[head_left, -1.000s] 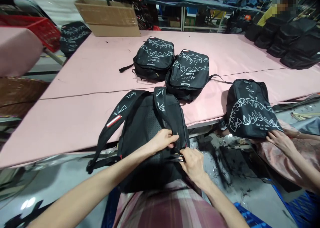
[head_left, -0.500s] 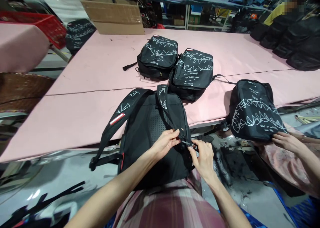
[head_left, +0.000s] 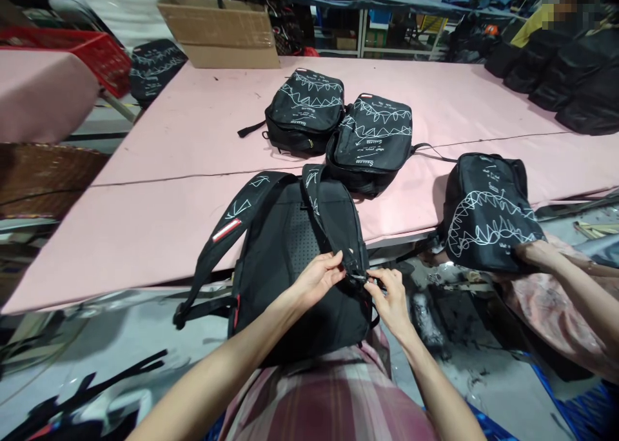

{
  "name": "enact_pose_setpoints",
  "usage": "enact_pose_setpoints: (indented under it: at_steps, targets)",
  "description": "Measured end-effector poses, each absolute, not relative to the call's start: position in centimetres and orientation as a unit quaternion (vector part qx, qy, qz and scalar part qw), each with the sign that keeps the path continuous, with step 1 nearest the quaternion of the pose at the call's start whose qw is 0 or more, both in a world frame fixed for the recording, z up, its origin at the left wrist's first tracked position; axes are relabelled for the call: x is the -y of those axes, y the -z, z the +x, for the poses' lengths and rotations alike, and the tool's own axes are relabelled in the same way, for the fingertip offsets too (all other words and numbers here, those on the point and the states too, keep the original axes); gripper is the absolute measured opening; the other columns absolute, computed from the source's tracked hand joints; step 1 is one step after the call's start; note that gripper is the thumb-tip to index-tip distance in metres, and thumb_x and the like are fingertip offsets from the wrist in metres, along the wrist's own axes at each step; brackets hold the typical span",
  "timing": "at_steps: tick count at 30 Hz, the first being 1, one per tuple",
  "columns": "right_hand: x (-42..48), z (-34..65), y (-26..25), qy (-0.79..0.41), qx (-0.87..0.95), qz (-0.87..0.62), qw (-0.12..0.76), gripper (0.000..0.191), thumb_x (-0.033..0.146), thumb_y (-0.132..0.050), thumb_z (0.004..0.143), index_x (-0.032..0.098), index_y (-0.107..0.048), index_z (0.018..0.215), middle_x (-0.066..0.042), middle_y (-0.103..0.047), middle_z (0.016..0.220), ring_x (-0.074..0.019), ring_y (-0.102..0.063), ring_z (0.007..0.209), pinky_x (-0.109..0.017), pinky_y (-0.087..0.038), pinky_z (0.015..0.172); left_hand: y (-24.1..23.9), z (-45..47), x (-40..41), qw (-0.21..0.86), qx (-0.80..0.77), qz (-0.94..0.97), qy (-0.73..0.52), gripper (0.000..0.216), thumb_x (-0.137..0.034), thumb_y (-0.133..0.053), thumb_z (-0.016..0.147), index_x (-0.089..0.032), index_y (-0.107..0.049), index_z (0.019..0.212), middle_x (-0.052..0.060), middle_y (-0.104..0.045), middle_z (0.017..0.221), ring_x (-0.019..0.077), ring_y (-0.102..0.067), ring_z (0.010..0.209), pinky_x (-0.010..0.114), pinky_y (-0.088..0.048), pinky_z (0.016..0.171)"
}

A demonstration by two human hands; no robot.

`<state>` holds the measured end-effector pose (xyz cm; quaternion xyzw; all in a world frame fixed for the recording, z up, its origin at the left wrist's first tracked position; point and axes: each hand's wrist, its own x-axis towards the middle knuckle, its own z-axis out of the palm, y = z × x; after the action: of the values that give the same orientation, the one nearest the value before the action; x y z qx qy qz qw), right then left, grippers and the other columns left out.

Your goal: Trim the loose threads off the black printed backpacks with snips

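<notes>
A black backpack (head_left: 285, 260) lies back-side up at the near edge of the pink table (head_left: 159, 215), resting partly on my lap. Its two shoulder straps run toward me; the left one carries a red and white tag. My left hand (head_left: 319, 276) pinches the lower end of the right shoulder strap (head_left: 338, 222). My right hand (head_left: 389, 293) pinches the small buckle at that strap's end, fingertips almost meeting the left hand's.
Two more black backpacks (head_left: 304, 109) (head_left: 372, 141) with white tooth drawings lie mid-table. A co-worker's hand (head_left: 536, 254) holds a fourth backpack (head_left: 486, 212) at the right. A cardboard box (head_left: 222, 28) sits at the far edge, a red crate (head_left: 91, 51) far left, piled black bags (head_left: 570, 80) far right.
The backpack has slid up and away from my lap, and both hands moved up along the right strap to its buckle end. The co-worker's hand shifted slightly under their bag.
</notes>
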<state>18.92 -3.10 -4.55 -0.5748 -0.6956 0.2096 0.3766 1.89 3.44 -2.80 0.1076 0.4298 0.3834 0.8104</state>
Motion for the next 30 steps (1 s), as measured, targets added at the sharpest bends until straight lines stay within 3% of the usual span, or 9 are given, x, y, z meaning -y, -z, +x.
enact_pose_setpoints:
  at_steps: [9, 15, 21, 25, 30]
  targets:
    - [2.1, 18.5, 4.7, -0.184, 0.712, -0.549, 0.398, 0.011, 0.026, -0.054, 0.086, 0.020, -0.063, 0.088, -0.001, -0.067, 0.078, -0.0152, -0.056, 0.072, -0.033, -0.031, 0.076, 2.6, 2.0, -3.2, 0.807, -0.437, 0.102, -0.384, 0.019, -0.007, -0.049, 0.085, -0.007, -0.064, 0.074, 0.006, -0.066, 0.069, 0.0098, -0.064, 0.060, 0.018, -0.054, 0.057]
    - [2.1, 18.9, 5.9, -0.331, 0.546, -0.594, 0.490, 0.014, 0.029, -0.051, 0.085, 0.020, -0.062, 0.088, -0.002, -0.066, 0.083, -0.0170, -0.058, 0.076, -0.030, -0.040, 0.069, 2.9, 2.0, -3.2, 0.809, -0.435, 0.093, -0.384, 0.019, -0.007, -0.048, 0.085, -0.006, -0.066, 0.080, 0.008, -0.068, 0.074, 0.0110, -0.065, 0.063, 0.020, -0.055, 0.060]
    - [2.1, 18.7, 5.3, -0.244, 0.676, -0.566, 0.404, 0.013, 0.028, -0.056, 0.083, 0.022, -0.063, 0.093, -0.001, -0.065, 0.077, -0.0170, -0.054, 0.075, -0.032, -0.035, 0.074, 3.2, 2.0, -3.1, 0.811, -0.430, 0.096, -0.384, 0.017, -0.006, -0.050, 0.084, -0.006, -0.066, 0.080, 0.008, -0.068, 0.072, 0.0105, -0.064, 0.061, 0.019, -0.054, 0.059]
    - [1.6, 18.5, 5.0, -0.205, 0.711, -0.543, 0.397, 0.012, 0.028, -0.053, 0.086, 0.021, -0.063, 0.087, -0.001, -0.066, 0.076, -0.0160, -0.055, 0.072, -0.033, -0.034, 0.075, 3.3, 1.8, -3.0, 0.806, -0.438, 0.097, -0.386, 0.016, -0.006, -0.051, 0.084, -0.005, -0.067, 0.079, 0.008, -0.067, 0.069, 0.0105, -0.064, 0.059, 0.019, -0.054, 0.057]
    - [1.3, 18.9, 5.0, -0.252, 0.660, -0.565, 0.426, 0.012, 0.029, -0.054, 0.085, 0.022, -0.063, 0.087, -0.001, -0.066, 0.078, -0.0176, -0.055, 0.079, -0.032, -0.037, 0.074, 3.5, 1.8, -3.1, 0.805, -0.441, 0.095, -0.386, 0.015, -0.006, -0.052, 0.083, -0.005, -0.067, 0.079, 0.009, -0.068, 0.072, 0.0113, -0.064, 0.061, 0.020, -0.054, 0.059]
